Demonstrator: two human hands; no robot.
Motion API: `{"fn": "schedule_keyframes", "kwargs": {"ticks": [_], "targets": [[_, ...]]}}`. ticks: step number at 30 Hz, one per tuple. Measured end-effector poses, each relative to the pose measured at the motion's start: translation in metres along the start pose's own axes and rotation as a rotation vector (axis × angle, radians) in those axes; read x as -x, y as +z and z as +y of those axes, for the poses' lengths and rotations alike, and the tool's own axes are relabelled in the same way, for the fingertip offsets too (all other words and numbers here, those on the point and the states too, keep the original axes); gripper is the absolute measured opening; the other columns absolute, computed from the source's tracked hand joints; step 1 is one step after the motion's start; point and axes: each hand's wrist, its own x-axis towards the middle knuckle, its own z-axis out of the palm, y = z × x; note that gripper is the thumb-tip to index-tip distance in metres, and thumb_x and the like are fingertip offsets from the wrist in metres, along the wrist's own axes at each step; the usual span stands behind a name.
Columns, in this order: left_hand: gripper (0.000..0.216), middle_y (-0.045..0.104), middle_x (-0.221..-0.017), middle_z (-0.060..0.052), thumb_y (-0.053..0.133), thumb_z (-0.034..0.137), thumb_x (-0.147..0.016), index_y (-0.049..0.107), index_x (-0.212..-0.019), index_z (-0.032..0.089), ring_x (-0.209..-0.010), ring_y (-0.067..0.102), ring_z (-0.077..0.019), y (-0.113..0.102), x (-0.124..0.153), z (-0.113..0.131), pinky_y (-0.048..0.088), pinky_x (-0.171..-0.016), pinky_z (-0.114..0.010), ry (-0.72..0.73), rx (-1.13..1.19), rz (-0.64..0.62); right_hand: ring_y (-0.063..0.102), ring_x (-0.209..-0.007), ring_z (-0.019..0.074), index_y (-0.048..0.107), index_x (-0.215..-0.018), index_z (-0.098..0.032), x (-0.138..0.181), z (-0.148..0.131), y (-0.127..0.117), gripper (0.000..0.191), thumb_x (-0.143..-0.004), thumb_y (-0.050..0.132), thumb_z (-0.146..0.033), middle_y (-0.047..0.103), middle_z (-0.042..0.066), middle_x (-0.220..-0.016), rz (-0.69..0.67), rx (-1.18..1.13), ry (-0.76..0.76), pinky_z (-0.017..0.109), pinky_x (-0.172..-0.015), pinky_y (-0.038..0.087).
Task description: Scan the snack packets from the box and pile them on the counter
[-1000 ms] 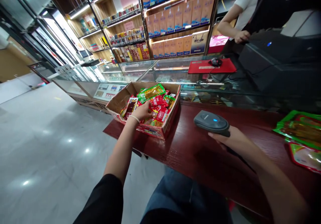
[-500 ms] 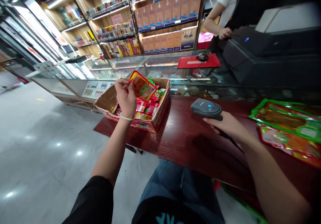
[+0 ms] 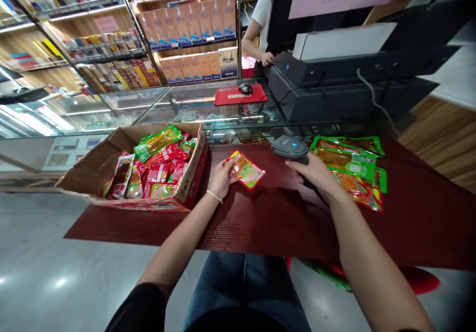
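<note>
Head view: left grip (image 3: 221,178) pinches a packet (image 3: 248,171) jutting rightward; right grip (image 3: 316,174) clasps a scanner (image 3: 288,146).

shelves (image 3: 195,43): lit, standing behind the glass counter (image 3: 148,106)
tall boxes (image 3: 189,22): orange with blue bases, in rows on the shelves
mouse mat (image 3: 224,98): red, flat on the glass counter
mouse (image 3: 245,88): dark, resting on the mouse mat
black unit (image 3: 305,101): right of the mouse mat, with a small blue light
white box (image 3: 334,43): lying on the black unit
pink paper (image 3: 334,0): bearing writing, on a dark panel (image 3: 279,17)
white sleeve (image 3: 262,11): on a person (image 3: 252,46) beyond the glass counter
floor (image 3: 33,257): pale grey, glossy
</note>
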Motion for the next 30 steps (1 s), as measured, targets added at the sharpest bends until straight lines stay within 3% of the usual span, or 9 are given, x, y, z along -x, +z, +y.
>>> {"fn": "schedule_keyframes", "kwargs": {"ticks": [5,10,15,18,21,25,30], "targets": [[0.032,0.072,-0.101,-0.005,0.074,0.029,-0.075,0.061,-0.102,0.019,-0.085,0.070,-0.0165,-0.024,-0.010,-0.001,0.058,-0.083,-0.035,0.039,0.213,-0.026,0.047,-0.040,0.0122,0.058,-0.109,-0.022,0.004,-0.006,0.011,0.040,-0.077,0.069,-0.043,0.054,-0.007,-0.054,-0.052,0.055,0.063,0.024,-0.042,0.037],[0.032,0.073,-0.107,-0.008,0.075,0.019,-0.070,0.066,-0.100,0.015,-0.100,0.068,-0.0199,-0.025,-0.006,0.003,0.052,-0.095,-0.035,0.043,0.210,-0.053,0.049,-0.042,0.0130,0.055,-0.122,-0.024,0.007,-0.003,0.021,0.050,-0.078,0.069,-0.043,0.057,-0.006,-0.058,-0.125,0.054,0.097,0.025,-0.043,0.040],[0.042,0.075,-0.097,-0.009,0.083,0.029,-0.065,0.066,-0.100,0.014,-0.088,0.070,-0.0232,-0.025,-0.005,0.001,0.055,-0.086,-0.036,0.123,-0.061,-0.056,0.050,-0.043,0.0106,0.054,-0.125,-0.028,0.010,0.002,0.027,0.053,-0.077,0.070,-0.045,0.066,-0.002,-0.080,-0.134,0.100,0.078,0.025,-0.042,0.041],[0.045,0.074,-0.097,-0.009,0.084,0.030,-0.063,0.066,-0.100,0.013,-0.086,0.070,-0.0230,-0.027,-0.005,0.001,0.055,-0.084,-0.036,0.132,-0.130,-0.034,0.048,-0.041,0.0099,0.053,-0.123,-0.028,0.010,0.003,0.028,0.052,-0.077,0.070,-0.046,0.064,-0.004,-0.076,-0.178,0.090,0.099,0.024,-0.040,0.040],[0.043,0.074,-0.096,-0.011,0.081,0.034,-0.067,0.065,-0.100,0.011,-0.086,0.071,-0.0244,-0.030,-0.003,0.006,0.056,-0.084,-0.038,0.027,-0.054,-0.041,0.048,-0.040,0.0096,0.050,-0.125,-0.028,0.010,0.003,0.028,0.054,-0.078,0.071,-0.045,0.062,-0.005,-0.072,-0.232,0.057,0.108,0.023,-0.038,0.038],[0.050,0.073,-0.103,-0.011,0.081,0.021,-0.065,0.062,-0.110,0.014,-0.090,0.071,-0.0230,-0.032,-0.001,0.012,0.054,-0.087,-0.038,-0.081,0.017,-0.137,0.049,-0.042,0.0096,0.048,-0.129,-0.029,0.010,0.004,0.028,0.059,-0.076,0.073,-0.044,0.064,-0.003,-0.078,-0.247,0.031,0.120,0.021,-0.035,0.036],[0.046,0.074,-0.095,-0.008,0.081,0.024,-0.064,0.066,-0.106,0.012,-0.081,0.070,-0.0202,-0.035,-0.002,0.007,0.054,-0.078,-0.031,0.016,-0.198,-0.161,0.046,-0.039,0.0087,0.049,-0.123,-0.027,0.011,0.001,0.025,0.051,-0.079,0.070,-0.042,0.059,-0.006,-0.070,-0.261,0.024,0.127,0.021,-0.036,0.035]]}}
